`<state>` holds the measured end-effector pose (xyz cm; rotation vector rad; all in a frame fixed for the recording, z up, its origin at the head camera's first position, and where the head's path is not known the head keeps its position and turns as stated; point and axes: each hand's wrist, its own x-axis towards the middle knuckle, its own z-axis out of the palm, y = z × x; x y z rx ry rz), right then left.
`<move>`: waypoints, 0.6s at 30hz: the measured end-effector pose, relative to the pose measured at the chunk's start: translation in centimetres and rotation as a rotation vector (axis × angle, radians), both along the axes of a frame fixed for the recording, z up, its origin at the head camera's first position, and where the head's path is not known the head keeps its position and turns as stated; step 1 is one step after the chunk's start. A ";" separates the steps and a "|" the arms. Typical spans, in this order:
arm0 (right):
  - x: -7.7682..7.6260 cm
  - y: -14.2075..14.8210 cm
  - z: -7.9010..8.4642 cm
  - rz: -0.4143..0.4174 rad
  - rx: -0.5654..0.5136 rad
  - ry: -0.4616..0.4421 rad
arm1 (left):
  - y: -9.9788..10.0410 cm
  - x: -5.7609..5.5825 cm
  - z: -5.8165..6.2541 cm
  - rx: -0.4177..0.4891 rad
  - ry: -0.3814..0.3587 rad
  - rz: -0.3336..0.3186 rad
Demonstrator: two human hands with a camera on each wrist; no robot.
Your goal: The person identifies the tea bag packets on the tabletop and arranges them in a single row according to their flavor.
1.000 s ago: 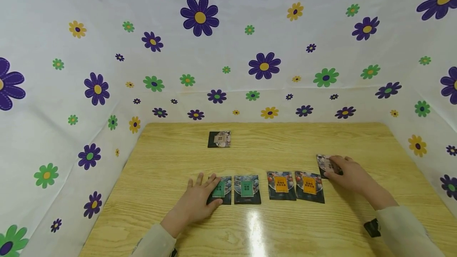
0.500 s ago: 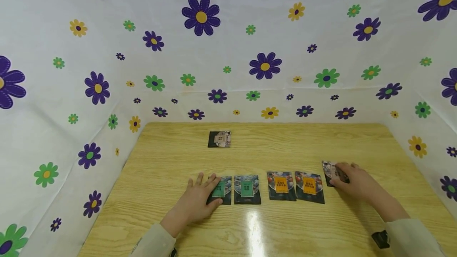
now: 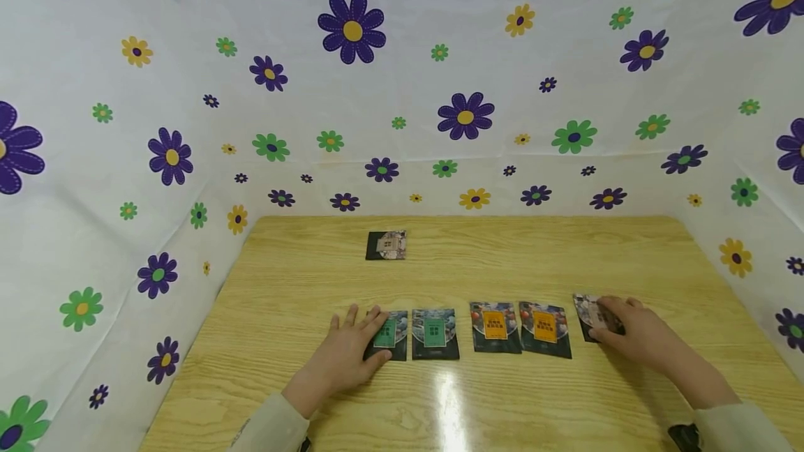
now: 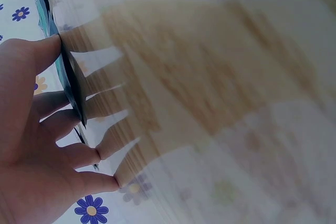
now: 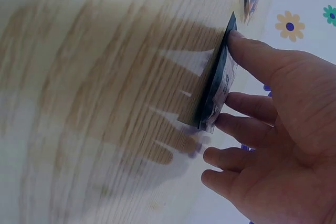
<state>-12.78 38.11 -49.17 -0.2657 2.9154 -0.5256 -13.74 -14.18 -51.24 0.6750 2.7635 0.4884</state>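
My left hand (image 3: 342, 358) rests spread on a dark packet with a green label (image 3: 385, 335), its fingers over the left part. In the left wrist view the thumb touches the edge of this packet (image 4: 71, 82). A second green-labelled packet (image 3: 435, 333) lies just right of it. At the right, my right hand (image 3: 647, 333) touches a dark packet with a pale patterned face (image 3: 589, 312). The right wrist view shows the thumb and two fingers against the face of this packet (image 5: 220, 85); the other fingers are off it.
Two orange-labelled packets (image 3: 495, 326) lie side by side between the green pair and the right hand. Another pale patterned packet (image 3: 386, 245) lies turned sideways farther back on the wooden table (image 3: 301, 264). A flower-printed cloth (image 3: 402, 75) surrounds the back and sides.
My right hand has moved toward me and slightly right, bringing the pale patterned packet along the table beside the orange pair. The left hand has stayed in place.
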 end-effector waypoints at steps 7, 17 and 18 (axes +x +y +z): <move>0.5 0.0 0.2 -0.014 0.016 -0.026 | 0.0 0.2 0.2 -0.002 0.001 -0.002; 0.6 -0.1 0.4 -0.004 0.026 -0.011 | 0.1 0.0 0.4 0.008 -0.001 0.001; 0.6 -0.1 0.5 -0.005 0.028 -0.013 | 0.1 0.0 0.3 0.006 -0.002 0.001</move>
